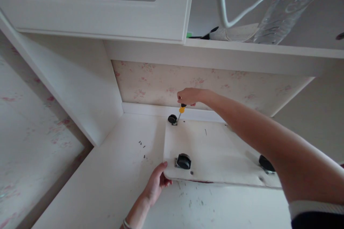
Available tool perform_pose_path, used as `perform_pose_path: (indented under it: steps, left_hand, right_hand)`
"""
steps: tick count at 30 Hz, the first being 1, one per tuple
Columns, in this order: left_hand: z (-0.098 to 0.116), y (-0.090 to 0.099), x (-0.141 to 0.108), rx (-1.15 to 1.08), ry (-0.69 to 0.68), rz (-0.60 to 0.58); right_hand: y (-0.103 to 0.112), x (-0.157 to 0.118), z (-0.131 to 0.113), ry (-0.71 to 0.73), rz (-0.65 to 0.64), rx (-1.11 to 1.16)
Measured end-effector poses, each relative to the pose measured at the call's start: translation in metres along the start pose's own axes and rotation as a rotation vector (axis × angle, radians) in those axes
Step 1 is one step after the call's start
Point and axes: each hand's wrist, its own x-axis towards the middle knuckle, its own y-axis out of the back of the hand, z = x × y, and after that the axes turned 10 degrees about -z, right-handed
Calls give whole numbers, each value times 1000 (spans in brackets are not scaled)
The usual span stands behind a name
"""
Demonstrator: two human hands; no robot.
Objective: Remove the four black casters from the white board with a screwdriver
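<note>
Head view: my right hand [190,96], nearer the far-left wheel [172,118], grips the screwdriver [182,110], slanting down-left to it; my left hand [156,183] clasps the near-left corner of the board [215,150].

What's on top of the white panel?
Three black casters, a screwdriver's tip at the far-left one, and a thin dark piece or mark. The right forearm hides some of the panel from view.

Our right hand [188,96] covers most of the grip of the yellow-and-black screwdriver [182,109], whose tip we cannot make out. Its forearm hides part of the white flat board [209,150]. Above it, the frame crops the clear plastic bottle [279,18]; beyond our left hand [156,184], tiny dark pieces [140,143] are too small to identify.
</note>
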Motion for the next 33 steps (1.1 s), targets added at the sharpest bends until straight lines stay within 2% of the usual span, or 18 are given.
perform_pose_path:
  steps: [5, 9, 12, 16, 19, 22, 24, 25, 28, 30, 33]
  left_hand:
    - [0, 1, 1, -16, 5, 11]
    - [1, 2, 1, 15, -1, -13]
    - [3, 0, -1, 26, -6, -18]
    - [3, -1, -1, 85, -34, -14]
    - [5, 3, 2, 221, -126, 82]
    - [23, 6, 3, 404, -314, 310]
    - [45, 0, 4, 603, -424, 355]
    - [58, -6, 5, 817, -487, 311]
    - [98, -32, 18, 1626, -649, 133]
    - [118, -49, 37, 2157, -686, 20]
    - [134, -67, 76, 2331, -699, -126]
  right_hand:
    - [2, -3, 6, 179, 65, -120]
    - [2, -13, 16, 258, 150, -165]
    - [4, -26, 22, 260, 234, -137]
    - [0, -45, 29, 198, 280, -116]
    - [-14, -59, 34, 120, 316, -96]
    - [-40, -76, 38, 13, 377, -8]
    - [-63, -87, 42, -28, 441, 51]
    - [-76, -93, 44, -29, 473, 69]
    - [-115, -110, 48, -87, 525, 144]
    - [-140, -121, 47, -122, 546, 214]
    - [-172, -139, 43, -155, 591, 323]
